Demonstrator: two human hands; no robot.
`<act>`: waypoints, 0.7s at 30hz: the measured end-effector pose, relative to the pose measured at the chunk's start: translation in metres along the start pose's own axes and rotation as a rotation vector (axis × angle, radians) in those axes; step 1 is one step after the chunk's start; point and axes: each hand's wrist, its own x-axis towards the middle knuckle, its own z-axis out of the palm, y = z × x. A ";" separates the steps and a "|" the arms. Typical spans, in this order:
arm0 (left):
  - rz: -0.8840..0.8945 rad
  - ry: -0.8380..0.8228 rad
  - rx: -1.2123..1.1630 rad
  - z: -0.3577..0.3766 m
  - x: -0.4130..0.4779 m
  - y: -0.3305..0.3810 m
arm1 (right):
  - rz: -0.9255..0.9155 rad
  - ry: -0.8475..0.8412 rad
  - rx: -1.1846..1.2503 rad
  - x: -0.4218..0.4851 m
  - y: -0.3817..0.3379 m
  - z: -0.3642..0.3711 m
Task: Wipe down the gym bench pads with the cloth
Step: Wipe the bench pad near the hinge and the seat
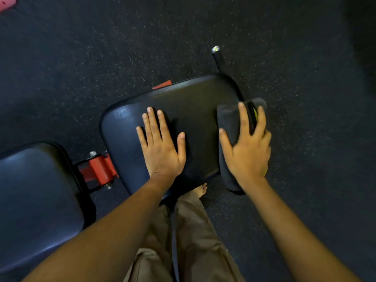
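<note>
Pads: two, left pad [36, 200] and middle pad [183, 102].
Cloth [227, 123]: one, pressed under your right hand [248, 151], fingers spread.
Your left hand [162, 147]: spread flat on middle pad.

Black rubber floor [284, 47] flecked with pale specks fills the view. A red bracket [99, 169] sits lower left of middle, framed by black steel, with 1 silvery bolt [93, 153] at its top and a 2nd bolt [109, 186] at its lower edge. A black handle [219, 61] with a chrome cap [215, 49] juts out tilted, upper right of middle. A small red tab [162, 84] shows well left of the handle. A pink-red thing [6, 3], cut off by the frame, lies in the top left corner. Tan trousers [193, 241] fill the bottom middle, with a bare foot [201, 189] on the floor just above them.
</note>
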 end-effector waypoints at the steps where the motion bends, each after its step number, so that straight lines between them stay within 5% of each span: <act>1: 0.002 0.000 0.001 0.000 0.000 0.000 | 0.011 0.011 -0.029 0.016 -0.010 -0.001; 7: 0.006 0.011 -0.001 -0.001 0.000 0.001 | -0.195 -0.058 -0.126 0.095 -0.073 -0.012; 14: 0.020 -0.001 -0.027 0.000 0.000 -0.002 | -0.471 0.064 -0.175 -0.034 0.008 0.007; 21: 0.011 0.009 -0.048 -0.001 0.000 -0.002 | -0.066 0.064 -0.112 0.058 -0.067 0.000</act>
